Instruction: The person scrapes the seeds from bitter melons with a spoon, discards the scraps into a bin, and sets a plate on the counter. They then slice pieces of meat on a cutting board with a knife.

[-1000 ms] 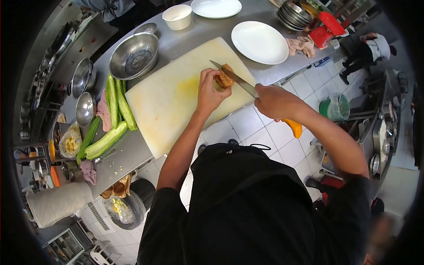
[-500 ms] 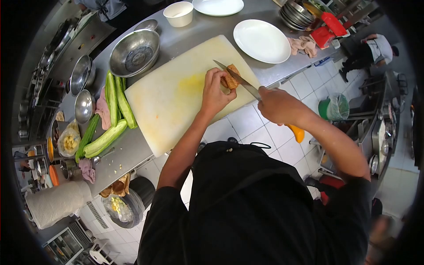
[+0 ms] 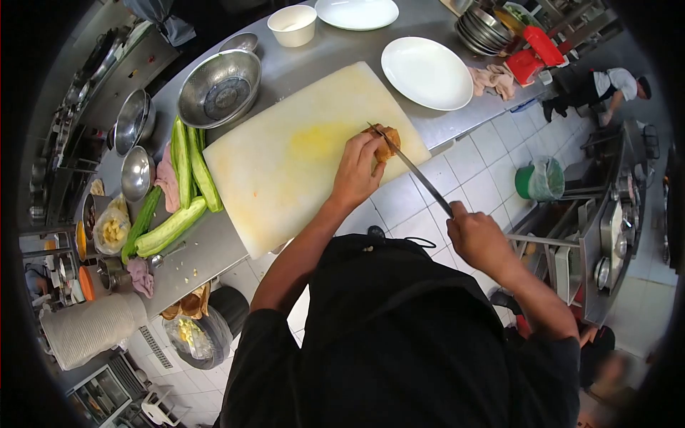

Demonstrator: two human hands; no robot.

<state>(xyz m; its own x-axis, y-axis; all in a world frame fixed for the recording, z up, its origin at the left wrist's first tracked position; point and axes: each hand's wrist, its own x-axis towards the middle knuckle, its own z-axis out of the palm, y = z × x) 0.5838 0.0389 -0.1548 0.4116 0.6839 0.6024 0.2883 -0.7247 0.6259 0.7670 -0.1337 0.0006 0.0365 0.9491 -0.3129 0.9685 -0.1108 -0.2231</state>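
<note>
At the right end of the white cutting board (image 3: 278, 178), my left hand (image 3: 357, 171) has its fingers curled on a golden-brown, fried-looking piece of food (image 3: 389, 146). The tip part of a long knife (image 3: 426, 183) lies across that piece, close beside my left fingertips. My right hand (image 3: 477, 237) is wrapped round the knife's handle, out past the board's near edge and over the floor; the fist hides the handle. A yellow stain spreads over the board to the left of the food.
A white oval plate (image 3: 427, 73) stands beyond the board. Peeled green vegetables (image 3: 182, 160) and a steel colander (image 3: 220, 87) lie to the left. A red scale (image 3: 531, 55) sits at the far right, and another person (image 3: 606, 89) stands across the aisle.
My right hand has drawn the knife back toward me and to the right, so its tip part now crosses the food. My left hand has shifted slightly right with the piece.
</note>
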